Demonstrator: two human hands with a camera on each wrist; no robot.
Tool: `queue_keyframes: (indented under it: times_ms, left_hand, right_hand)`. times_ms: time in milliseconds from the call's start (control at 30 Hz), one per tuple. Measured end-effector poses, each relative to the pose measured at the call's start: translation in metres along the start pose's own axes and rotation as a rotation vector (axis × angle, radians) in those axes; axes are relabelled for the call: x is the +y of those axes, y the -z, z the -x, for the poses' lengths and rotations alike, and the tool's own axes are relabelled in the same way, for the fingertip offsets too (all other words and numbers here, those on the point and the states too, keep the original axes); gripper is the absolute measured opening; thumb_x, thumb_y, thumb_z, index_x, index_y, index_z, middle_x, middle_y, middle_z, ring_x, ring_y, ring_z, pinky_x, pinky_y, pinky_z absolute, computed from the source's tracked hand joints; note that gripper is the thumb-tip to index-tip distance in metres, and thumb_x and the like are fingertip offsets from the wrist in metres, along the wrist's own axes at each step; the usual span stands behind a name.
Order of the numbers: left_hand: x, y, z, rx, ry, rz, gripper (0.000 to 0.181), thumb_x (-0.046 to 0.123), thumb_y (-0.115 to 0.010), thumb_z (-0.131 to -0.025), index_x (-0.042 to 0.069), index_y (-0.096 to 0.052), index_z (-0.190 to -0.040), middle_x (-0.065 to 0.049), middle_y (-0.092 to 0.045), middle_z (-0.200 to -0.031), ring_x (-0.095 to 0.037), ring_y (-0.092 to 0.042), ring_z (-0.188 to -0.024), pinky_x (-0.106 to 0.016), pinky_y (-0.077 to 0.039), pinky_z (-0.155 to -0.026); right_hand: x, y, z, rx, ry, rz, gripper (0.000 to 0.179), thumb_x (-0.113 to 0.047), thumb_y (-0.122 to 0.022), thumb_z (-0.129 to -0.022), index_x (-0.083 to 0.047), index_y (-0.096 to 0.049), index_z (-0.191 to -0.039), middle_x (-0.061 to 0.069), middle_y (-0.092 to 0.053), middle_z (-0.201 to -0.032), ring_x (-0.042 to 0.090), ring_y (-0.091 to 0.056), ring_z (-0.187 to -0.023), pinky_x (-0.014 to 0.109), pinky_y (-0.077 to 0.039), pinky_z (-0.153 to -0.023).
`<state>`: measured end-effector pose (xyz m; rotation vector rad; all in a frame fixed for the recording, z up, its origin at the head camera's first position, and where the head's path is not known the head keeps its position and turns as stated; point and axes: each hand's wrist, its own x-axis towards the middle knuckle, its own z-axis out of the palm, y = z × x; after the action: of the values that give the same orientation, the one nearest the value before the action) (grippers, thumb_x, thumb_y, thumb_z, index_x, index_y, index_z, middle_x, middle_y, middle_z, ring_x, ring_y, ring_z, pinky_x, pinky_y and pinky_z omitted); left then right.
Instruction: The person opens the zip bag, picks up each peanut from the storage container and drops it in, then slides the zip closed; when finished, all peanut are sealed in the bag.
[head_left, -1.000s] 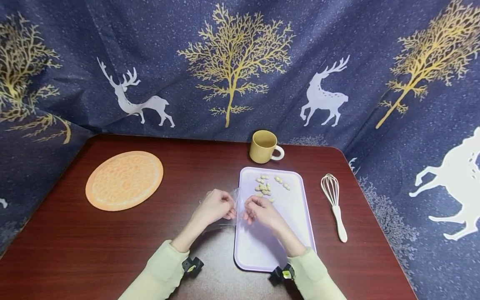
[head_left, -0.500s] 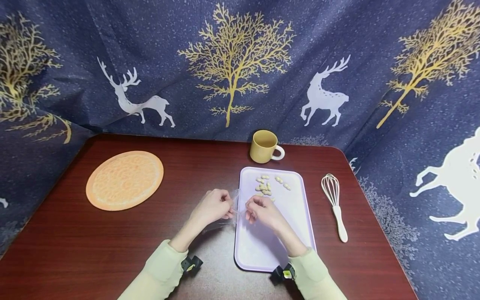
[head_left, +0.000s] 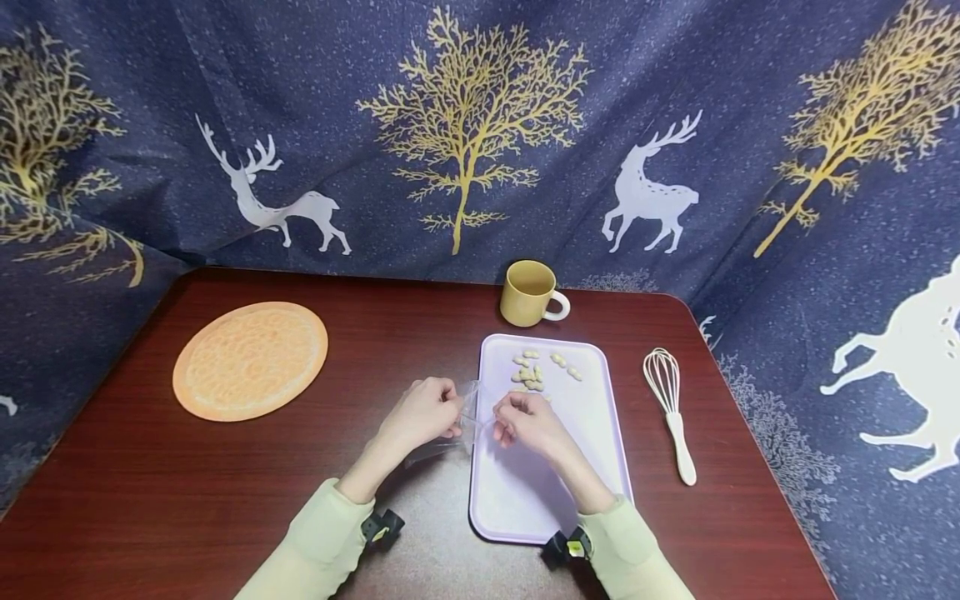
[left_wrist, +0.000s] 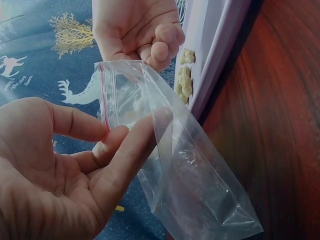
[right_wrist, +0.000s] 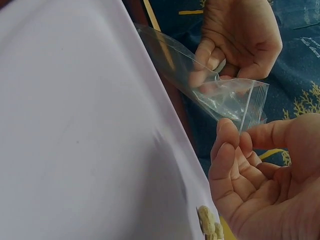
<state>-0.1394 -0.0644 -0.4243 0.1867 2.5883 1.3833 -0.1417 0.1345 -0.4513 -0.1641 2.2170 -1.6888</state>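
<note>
A clear zip bag (left_wrist: 192,175) with a red line along its mouth is stretched between my two hands. My left hand (head_left: 423,412) pinches one side of the mouth between thumb and index finger, its other fingers lying against the film. The opposite edge is pinched by my right hand (right_wrist: 265,175), above the left side of the lilac tray (head_left: 555,475). The bag's body hangs toward the table beside the tray, and no contents show through it. Several peanuts in their shells (head_left: 529,377) lie on the tray's far half, partly hidden by my right hand.
Behind the tray stands a yellow mug (head_left: 527,293) with a white handle. A cream whisk (head_left: 671,417) lies to the tray's right. On the left of the dark red table (head_left: 247,492) is a round orange mat (head_left: 250,361). A patterned blue cloth (head_left: 525,125) hangs behind.
My hands have drawn very slightly apart, each still pinching the bag's mouth. The tray, peanuts, mug and whisk stay where they were.
</note>
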Motion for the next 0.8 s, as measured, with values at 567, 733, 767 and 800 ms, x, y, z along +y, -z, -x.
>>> queue_keyframes:
  times_ms: [567, 733, 767, 800]
  left_hand:
    - [0.002, 0.005, 0.002, 0.084, -0.009, -0.175, 0.025, 0.017, -0.056, -0.087, 0.014, -0.049, -0.063, 0.007, -0.057, -0.053, -0.008, -0.062, -0.053, -0.031, -0.045, -0.057]
    - [0.003, 0.005, 0.002, 0.139, -0.043, -0.3, 0.027, 0.021, -0.059, -0.083, 0.017, -0.047, -0.059, 0.009, -0.047, -0.051, -0.015, -0.05, -0.054, -0.033, -0.038, -0.054]
    - [0.003, 0.005, 0.003, 0.141, -0.052, -0.31, 0.028, 0.022, -0.06, -0.083, 0.017, -0.047, -0.059, 0.008, -0.045, -0.052, -0.016, -0.049, -0.054, -0.033, -0.037, -0.053]
    - [0.003, 0.005, 0.003, 0.14, -0.057, -0.318, 0.029, 0.022, -0.061, -0.083, 0.017, -0.046, -0.059, 0.007, -0.043, -0.052, -0.017, -0.048, -0.053, -0.033, -0.037, -0.052]
  right_hand:
    - [-0.014, 0.003, 0.005, 0.007, -0.001, 0.052, 0.019, 0.002, -0.05, -0.092, 0.016, -0.059, -0.083, 0.024, -0.064, -0.066, 0.017, -0.06, -0.053, 0.033, -0.054, -0.056]
    - [-0.039, 0.002, 0.017, 0.012, 0.012, 0.074, 0.018, 0.004, -0.051, -0.09, 0.019, -0.059, -0.083, 0.026, -0.064, -0.065, 0.016, -0.059, -0.051, 0.03, -0.053, -0.054]
    - [-0.042, 0.002, 0.018, 0.014, 0.013, 0.076, 0.018, 0.004, -0.051, -0.09, 0.019, -0.059, -0.083, 0.026, -0.064, -0.065, 0.015, -0.059, -0.051, 0.029, -0.052, -0.054]
    - [-0.043, 0.001, 0.019, 0.016, 0.015, 0.076, 0.018, 0.004, -0.051, -0.09, 0.019, -0.059, -0.083, 0.027, -0.063, -0.065, 0.015, -0.059, -0.05, 0.029, -0.052, -0.053]
